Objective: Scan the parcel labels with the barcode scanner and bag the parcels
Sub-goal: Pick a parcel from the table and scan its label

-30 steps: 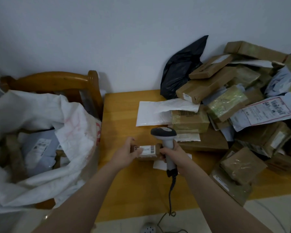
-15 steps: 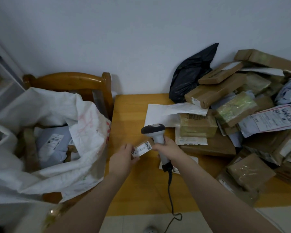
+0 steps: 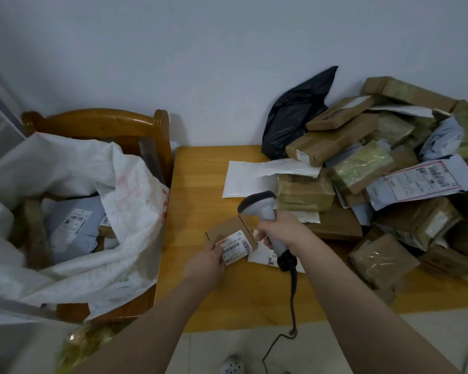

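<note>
Pinching near edge of small cardboard parcel (image 3: 227, 229) with left hand (image 3: 207, 265), label (image 3: 234, 248) facing up, over table (image 3: 197, 184); gripping barcode scanner (image 3: 258, 203) handle in curled right hand (image 3: 284, 230), head just beside parcel's far corner, white sack (image 3: 130, 190) left

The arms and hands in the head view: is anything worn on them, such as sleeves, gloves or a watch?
Nothing shows. The left hand and right hand wear no gloves, and no ring is visible. The left forearm and right forearm are bare to the frame's edge: no sleeve, watch or bracelet.
</note>
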